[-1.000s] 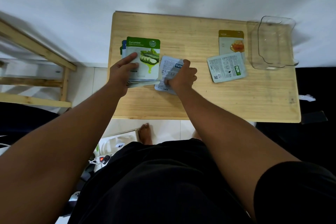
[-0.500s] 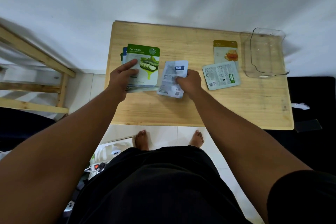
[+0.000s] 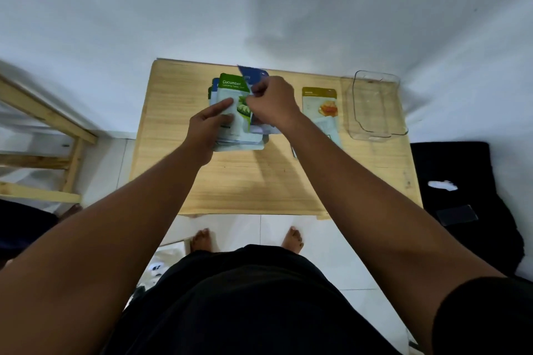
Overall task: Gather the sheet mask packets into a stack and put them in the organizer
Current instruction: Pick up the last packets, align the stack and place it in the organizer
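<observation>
Right hand (image 3: 272, 104) pinching a blue packet (image 3: 253, 74) over our stack (image 3: 242, 145).
Our left hand (image 3: 209, 127) lies with straight fingers on the cucumber packet (image 3: 230, 88) atop the stack, on the table (image 3: 230, 181); a yellow packet (image 3: 319, 101) lies between it and the clear organizer (image 3: 375, 135) at the table's right edge.

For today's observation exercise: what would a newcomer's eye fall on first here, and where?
Mid-table, the left hand rests on a stack topped by a green Cucumber packet, while the right hand pinches a blue packet just above it. A clear organizer stands at the far right corner of the table.
</observation>
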### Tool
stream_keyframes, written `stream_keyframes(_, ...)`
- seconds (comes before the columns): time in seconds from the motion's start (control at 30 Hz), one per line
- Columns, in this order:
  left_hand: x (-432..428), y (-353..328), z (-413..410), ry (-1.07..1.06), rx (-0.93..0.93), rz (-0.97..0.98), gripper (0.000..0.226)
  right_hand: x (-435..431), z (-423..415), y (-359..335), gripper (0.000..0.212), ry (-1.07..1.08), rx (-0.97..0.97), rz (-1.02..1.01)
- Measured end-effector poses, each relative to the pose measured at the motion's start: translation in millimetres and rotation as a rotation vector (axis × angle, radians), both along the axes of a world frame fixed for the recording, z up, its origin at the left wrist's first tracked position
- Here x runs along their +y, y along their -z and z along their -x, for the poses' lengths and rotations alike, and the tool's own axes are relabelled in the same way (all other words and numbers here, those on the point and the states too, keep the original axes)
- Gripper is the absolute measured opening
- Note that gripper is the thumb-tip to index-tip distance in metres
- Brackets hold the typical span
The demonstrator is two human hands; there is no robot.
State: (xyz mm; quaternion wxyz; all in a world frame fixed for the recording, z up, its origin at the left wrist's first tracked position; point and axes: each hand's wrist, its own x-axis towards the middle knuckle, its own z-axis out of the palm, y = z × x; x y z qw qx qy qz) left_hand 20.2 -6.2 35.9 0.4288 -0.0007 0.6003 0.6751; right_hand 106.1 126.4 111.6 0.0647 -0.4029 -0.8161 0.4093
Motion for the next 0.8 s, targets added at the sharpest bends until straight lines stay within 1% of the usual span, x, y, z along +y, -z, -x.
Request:
stream_keyframes(0.07, 6.3, -6.3, -8.1, 0.015, 0.005, -0.006, 0.041, 0.8, -2.1, -3.1, 0.029, -0.074, -0.037, -0.028)
stream_keyframes(0.17, 11.2, -11.4, -14.5, 0.036, 0.03, -0.006, 0.042, 5.4, -6.4, -6.6, 0.046, -0.16, -0.078, -0.093)
stream_keyframes(0.2, 11.8, -11.8, -15.2, 0.043, 0.043, 0.0, 0.042, 8.8, -8.6, -8.0, 0.043, -0.201, -0.085, -0.119)
stream_keyframes(0.23, 12.1, -12.2, -15.9, 0.05, 0.047, -0.003, 0.043, 12.8, -11.5, -9.2, 0.034, -0.247, -0.082, -0.137)
stream_keyframes(0.27, 12.7, -12.7, -16.5, 0.059, 0.045, -0.014, 0.043, 16.7, -15.0, -11.2, 0.025, -0.282, -0.055, -0.168)
stream_keyframes(0.3, 13.7, -12.9, -17.2, 0.062, 0.037, -0.026, 0.044, 21.0, -18.6, -11.6, 0.021, -0.285, -0.004, -0.219)
stream_keyframes(0.37, 16.2, -15.9, -18.0, 0.057, 0.008, -0.041, 0.045, 29.0, -27.6, -9.6, 0.018, -0.165, 0.137, -0.331)
stream_keyframes(0.4, 17.4, -17.1, -17.8, 0.056, -0.006, -0.046, 0.046, 33.4, -33.0, -7.0, 0.016, -0.082, 0.205, -0.334)
stream_keyframes(0.43, 18.4, -18.2, -17.1, 0.068, -0.013, -0.058, 0.046, 38.0, -37.9, -4.0, 0.016, -0.017, 0.253, -0.256)
stream_keyframes(0.47, 19.1, -18.1, -16.0, 0.09, -0.013, -0.071, 0.047, 41.6, -42.3, -1.8, 0.017, 0.025, 0.278, -0.093)
stream_keyframes(0.53, 20.8, -18.1, -15.1, 0.13, -0.006, -0.087, 0.047, 45.3, -50.1, 1.9, 0.025, 0.048, 0.278, 0.313)
stream_keyframes(0.57, 21.9, -17.6, -15.4, 0.134, 0.003, -0.085, 0.046, 46.5, -53.6, 3.7, 0.03, 0.046, 0.259, 0.439)
stream_keyframes(0.6, 23.4, -17.0, -16.1, 0.135, 0.018, -0.081, 0.044, 47.9, -55.9, 6.4, 0.034, 0.041, 0.242, 0.495)
stream_keyframes(0.63, 24.8, -16.0, -16.8, 0.137, 0.033, -0.078, 0.044, 49.1, -57.3, 10.0, 0.037, 0.038, 0.235, 0.511)
stream_keyframes(0.8, 32.1, -22.7, -16.7, 0.204, 0.04, -0.145, 0.043, 52.0, -54.1, 18.7, 0.041, 0.091, 0.229, 0.511)
